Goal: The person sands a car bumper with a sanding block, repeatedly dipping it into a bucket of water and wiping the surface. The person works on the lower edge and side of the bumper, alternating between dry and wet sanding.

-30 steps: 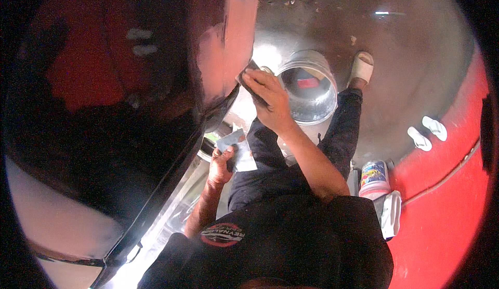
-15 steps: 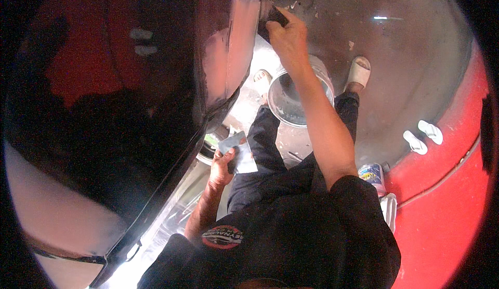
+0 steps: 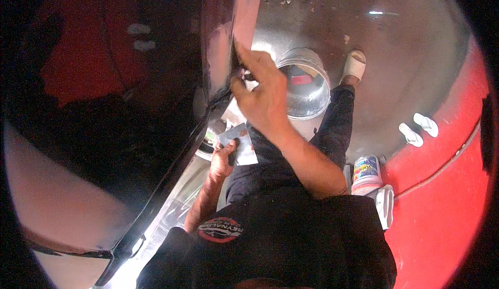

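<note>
In my left hand point(image 3: 222, 159) is a thin, flat grey metal plate point(image 3: 240, 146), held at its lower left edge with the thumb on top. My right hand point(image 3: 262, 91) is at the edge of a glossy dark car panel point(image 3: 156, 148), its fingers bent toward the panel. A dark sliver shows between those fingers and the panel, too hidden to name. Matte pinkish patches point(image 3: 245, 16) cover part of the panel's edge near the fingertips. My thumb sits lower, apart from the fingertips.
A pale bucket point(image 3: 306, 113) with a red piece inside stands between my legs. Another round container point(image 3: 207, 151) is partly hidden behind my left hand. To the right are a labelled tub point(image 3: 366, 170), a white cloth or bag point(image 3: 384, 206), white flip-flops point(image 3: 418, 129) and a red car body point(image 3: 442, 211).
My right hand has come down and left along the panel edge, uncovering the bucket's inside. The dark flat piece seen in it earlier is now mostly hidden. My left hand still holds the plate.
</note>
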A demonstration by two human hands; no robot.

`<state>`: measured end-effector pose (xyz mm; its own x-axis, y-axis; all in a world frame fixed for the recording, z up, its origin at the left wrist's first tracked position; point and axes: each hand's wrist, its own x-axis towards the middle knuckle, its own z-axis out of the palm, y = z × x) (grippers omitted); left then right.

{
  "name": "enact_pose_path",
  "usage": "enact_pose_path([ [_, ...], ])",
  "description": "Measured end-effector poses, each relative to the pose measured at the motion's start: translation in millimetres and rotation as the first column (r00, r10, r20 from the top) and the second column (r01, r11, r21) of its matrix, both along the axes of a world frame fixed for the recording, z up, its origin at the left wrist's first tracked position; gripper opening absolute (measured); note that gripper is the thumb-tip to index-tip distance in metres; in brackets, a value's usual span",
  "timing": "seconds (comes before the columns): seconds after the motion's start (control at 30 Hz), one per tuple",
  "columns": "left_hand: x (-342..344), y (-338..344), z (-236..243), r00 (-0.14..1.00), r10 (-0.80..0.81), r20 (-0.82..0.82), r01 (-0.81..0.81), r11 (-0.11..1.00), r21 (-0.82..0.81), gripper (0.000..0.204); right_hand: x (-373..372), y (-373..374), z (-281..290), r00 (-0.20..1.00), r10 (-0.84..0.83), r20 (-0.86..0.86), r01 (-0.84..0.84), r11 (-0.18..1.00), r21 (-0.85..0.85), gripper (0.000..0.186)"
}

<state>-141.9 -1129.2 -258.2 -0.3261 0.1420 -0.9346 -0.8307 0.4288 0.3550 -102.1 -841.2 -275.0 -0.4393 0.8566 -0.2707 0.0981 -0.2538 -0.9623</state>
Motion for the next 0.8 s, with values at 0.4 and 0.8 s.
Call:
enact_pose_path([
  [0.4, -4.4, -45.5, -15.3, 0.943, -0.28, -0.18, 0.241, 0.947, -0.211, 0.023, 5.1, 50.7, -46.3, 0.99, -0.13, -0.055, 0.142, 0.92, 0.365, 0.052],
  [0.8, -1.2, -19.0, -6.9, 1.0, 0.025, -0.012, -0.026, 0.996, -0.086, 0.025, -7.5, 22.0, -53.5, 0.998, -0.019, -0.058, 0.041, 0.919, 0.392, 0.063],
])
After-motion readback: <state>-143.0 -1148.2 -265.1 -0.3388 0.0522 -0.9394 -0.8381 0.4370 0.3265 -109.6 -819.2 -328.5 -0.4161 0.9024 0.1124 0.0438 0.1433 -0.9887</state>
